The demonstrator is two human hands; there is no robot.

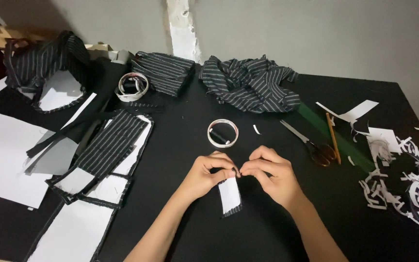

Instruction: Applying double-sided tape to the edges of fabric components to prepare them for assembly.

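Note:
My left hand [204, 173] and my right hand [272, 175] meet at the middle of the black table [267, 233]. Both pinch the top edge of a small fabric strip [230, 198], white on its upper face with a dark striped border. The strip lies flat, running toward me from my fingertips. Just beyond my hands sits a white tape roll [222, 133] with a black thread spool inside it.
Scissors [311, 143] and a pencil [333, 138] lie to the right, near a green strip. White paper scraps [403, 179] pile at far right. Striped fabric pieces [250, 85] lie at the back, flat striped pieces [105, 150] and white paper [1, 155] at left. A second tape roll [132, 86] lies at the back left.

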